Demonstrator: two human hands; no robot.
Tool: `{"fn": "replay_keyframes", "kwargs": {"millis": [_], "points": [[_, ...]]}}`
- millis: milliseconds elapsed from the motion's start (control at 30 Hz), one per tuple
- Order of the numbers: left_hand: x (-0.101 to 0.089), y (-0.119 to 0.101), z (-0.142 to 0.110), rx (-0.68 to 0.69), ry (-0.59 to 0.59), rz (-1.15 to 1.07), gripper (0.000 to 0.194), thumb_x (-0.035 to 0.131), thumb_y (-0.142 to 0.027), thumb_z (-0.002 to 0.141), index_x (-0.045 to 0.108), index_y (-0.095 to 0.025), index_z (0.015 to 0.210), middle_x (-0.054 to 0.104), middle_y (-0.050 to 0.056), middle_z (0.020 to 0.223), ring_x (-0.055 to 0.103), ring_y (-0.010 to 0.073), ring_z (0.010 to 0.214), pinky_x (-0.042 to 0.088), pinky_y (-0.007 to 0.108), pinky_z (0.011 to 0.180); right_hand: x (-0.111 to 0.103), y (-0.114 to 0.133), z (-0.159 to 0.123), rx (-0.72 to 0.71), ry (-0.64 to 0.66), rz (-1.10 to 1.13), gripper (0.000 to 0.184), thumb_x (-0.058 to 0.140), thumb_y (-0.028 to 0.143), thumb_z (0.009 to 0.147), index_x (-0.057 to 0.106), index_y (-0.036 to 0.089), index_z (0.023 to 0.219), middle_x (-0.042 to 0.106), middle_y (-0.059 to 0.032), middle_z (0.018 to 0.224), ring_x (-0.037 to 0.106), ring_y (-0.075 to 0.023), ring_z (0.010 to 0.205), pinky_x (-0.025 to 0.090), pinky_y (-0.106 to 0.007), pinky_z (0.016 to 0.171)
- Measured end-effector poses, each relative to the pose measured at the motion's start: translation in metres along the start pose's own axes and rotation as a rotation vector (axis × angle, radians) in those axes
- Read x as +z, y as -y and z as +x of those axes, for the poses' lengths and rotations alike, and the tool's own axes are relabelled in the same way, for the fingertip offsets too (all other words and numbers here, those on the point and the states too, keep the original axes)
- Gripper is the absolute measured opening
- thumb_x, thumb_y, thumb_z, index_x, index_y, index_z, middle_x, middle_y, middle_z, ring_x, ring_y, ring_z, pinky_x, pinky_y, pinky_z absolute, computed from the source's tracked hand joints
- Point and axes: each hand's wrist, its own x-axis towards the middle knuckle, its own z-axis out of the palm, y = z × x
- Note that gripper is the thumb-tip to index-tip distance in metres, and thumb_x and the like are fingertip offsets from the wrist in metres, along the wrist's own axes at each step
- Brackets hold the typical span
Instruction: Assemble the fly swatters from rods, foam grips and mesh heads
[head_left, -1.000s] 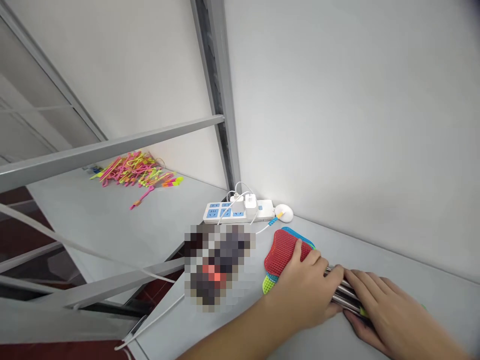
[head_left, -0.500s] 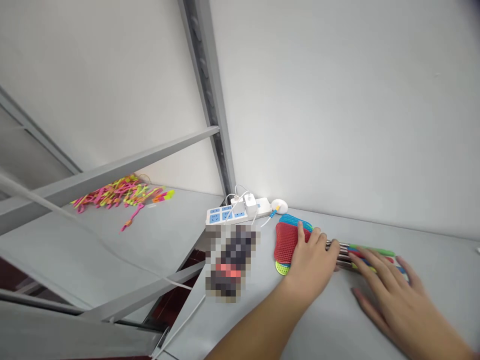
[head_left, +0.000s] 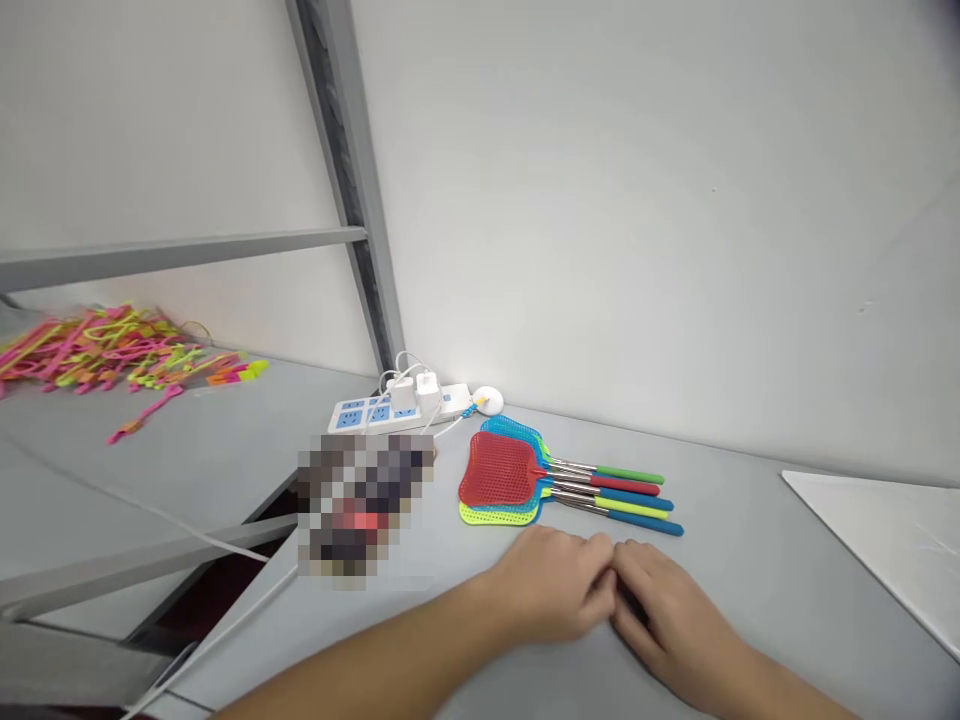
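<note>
Several telescopic fly swatters (head_left: pixel 501 470) lie fanned together on the grey shelf, their mesh heads stacked at the left with a red one on top and blue and yellow-green ones beneath. Their metal shafts lead to green, red, blue and yellow grips (head_left: pixel 637 502) pointing right. Just in front of them, my left hand (head_left: pixel 551 585) is curled closed and my right hand (head_left: pixel 667 615) is loosely closed too, the two touching at the knuckles. Nothing shows in either hand, and both are apart from the swatters.
A white power strip (head_left: pixel 390 412) with plugged-in chargers and a round white device (head_left: pixel 489 401) stand against the wall. A blurred-out object lies left of the swatters. Colourful pink and yellow strips (head_left: pixel 112 345) are heaped on the left shelf. A white panel (head_left: pixel 892 540) lies at the right.
Both hands have let go of the fly swatters and come together in front of them. The swatters now lie uncovered. The view has turned to the right.
</note>
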Motion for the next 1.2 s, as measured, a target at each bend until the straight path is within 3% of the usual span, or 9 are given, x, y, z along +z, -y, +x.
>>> {"fn": "replay_keyframes", "kwargs": {"millis": [200,700,833,967,1067,1200], "points": [[0.011,0.004,0.005,0.050,0.009,0.018,0.014,0.048,-0.032,0.089,0.054,-0.021,0.081,0.068,-0.001,0.079,0.065,0.0196,0.068,0.036,0.031,0.054,-0.008,-0.011,-0.001,0.006,0.059,0.050,0.015,0.037,0.018,0.098,0.039,0.023,0.083,0.052,-0.0008,0.079,0.046,-0.0164,0.070,0.038,-0.031,0.064],[-0.009,0.013,-0.003,0.093,-0.006,0.029,0.020,0.048,-0.029,0.093,0.056,-0.021,0.076,0.064,-0.002,0.074,0.058,0.0148,0.066,0.028,0.029,0.051,-0.008,-0.008,-0.002,0.071,0.099,0.119,0.015,0.035,0.024,0.100,0.047,0.022,0.090,0.056,-0.0019,0.085,0.049,-0.0179,0.076,0.040,-0.034,0.070],[-0.020,0.026,0.003,0.057,-0.160,0.098,0.026,0.041,-0.027,0.098,0.060,-0.019,0.083,0.064,0.005,0.084,0.056,0.0198,0.080,0.036,0.034,0.063,-0.009,-0.009,-0.002,0.066,0.081,0.118,0.014,0.037,0.023,0.100,0.047,0.022,0.091,0.056,-0.0022,0.085,0.049,-0.0179,0.076,0.040,-0.034,0.070],[-0.029,0.046,0.005,-0.124,-0.347,0.105,0.016,0.050,-0.027,0.096,0.064,-0.021,0.100,0.062,0.007,0.111,0.051,0.0249,0.102,0.041,0.040,0.084,-0.011,-0.009,-0.001,0.063,0.066,0.128,0.013,0.038,0.022,0.099,0.048,0.023,0.091,0.056,-0.0018,0.083,0.050,-0.0175,0.076,0.041,-0.034,0.070],[-0.026,0.058,0.004,-0.218,-0.376,0.069,0.016,0.056,-0.027,0.093,0.066,-0.025,0.106,0.060,0.006,0.117,0.048,0.0261,0.108,0.039,0.045,0.095,-0.012,-0.009,-0.002,0.052,0.054,0.124,0.011,0.040,0.021,0.099,0.048,0.023,0.091,0.056,-0.0013,0.082,0.050,-0.0172,0.075,0.041,-0.033,0.069],[-0.016,0.062,0.006,-0.257,-0.390,0.067,0.015,0.057,-0.027,0.093,0.068,-0.028,0.104,0.060,0.004,0.117,0.047,0.0261,0.108,0.040,0.048,0.097,-0.011,-0.011,-0.002,0.018,0.025,0.114,0.010,0.042,0.019,0.098,0.048,0.023,0.091,0.055,-0.0005,0.080,0.049,-0.0164,0.072,0.041,-0.032,0.066]]}}
